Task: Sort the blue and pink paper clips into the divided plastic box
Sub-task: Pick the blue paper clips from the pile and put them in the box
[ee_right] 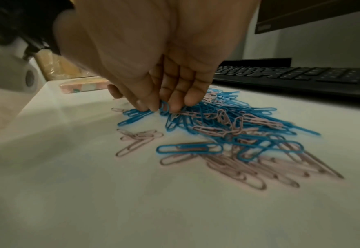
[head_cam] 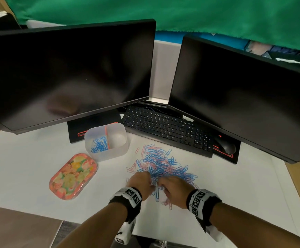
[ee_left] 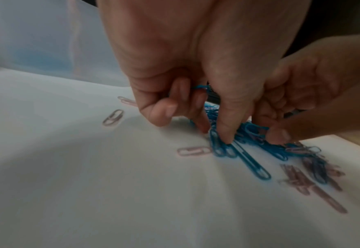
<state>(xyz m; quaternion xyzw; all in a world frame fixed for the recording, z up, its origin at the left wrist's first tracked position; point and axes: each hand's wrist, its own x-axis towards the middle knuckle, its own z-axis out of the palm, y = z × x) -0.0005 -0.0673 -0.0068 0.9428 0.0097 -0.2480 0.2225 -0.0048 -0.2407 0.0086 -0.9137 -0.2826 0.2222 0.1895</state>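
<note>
- Two dark monitors (head_cam: 70, 72) fill the far side of my desk (head_cam: 29, 176), from ten to two o'clock, with the keyboard (head_cam: 165, 129) under their gap at one o'clock.
- The box (head_cam: 108, 154) stands at eleven o'clock from my hands, well apart from them. An orange divider splits it in two: its left half holds a small heap of blue clips (head_cam: 99, 144), its right half looks empty.
- A flowered lid (head_cam: 73, 176) lies flat at nine o'clock, just beside the box.
- The pile (head_cam: 163, 167) of mixed blue and pink clips spreads at twelve o'clock, touching my fingertips; it is far bigger than the heap in the box. A few pink clips (ee_right: 139, 137) lie loose at its near edge.
- My left hand (head_cam: 140, 183) is at the pile's near left edge, fingers curled, pinching a small bunch of blue clips against the thumb, as the left wrist view shows.
- My right hand (head_cam: 174, 188) sits just beside it, fingertips (ee_right: 153, 105) drawn together on a blue clip at the pile's edge.
- I judge the job early: some blue is sorted, no pink is in the box yet, and most clips of both colours remain on the desk.
- Both hands seem to be gathering blue, so the next load likely goes to the left half.
</note>
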